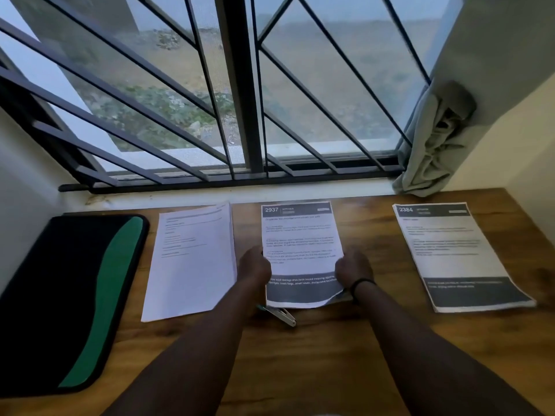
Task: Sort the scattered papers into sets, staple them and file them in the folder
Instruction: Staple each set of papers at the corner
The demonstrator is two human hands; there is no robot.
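Head cam: middle paper set (301,235), white sheets w/ dark header reading "2937" and a dark band near the bottom, is lying on the wood-grain desk (330,355), near edge curling up a bit. Left hand (255,265) is gripping its left edge, right hand (353,270) is gripping its right edge, so the set is sitting between both hands, fingers curled on the paper. Black band on right wrist. Left paper set (192,259), plain white w/ faint text, is lying beside it. Right paper set (456,253), header "2384", is lying well apart. Stapler (280,315), metal, is peeking out just beneath the middle set. Folder (66,301), black w/ green wave, rounded corners, is lying flat at far left.
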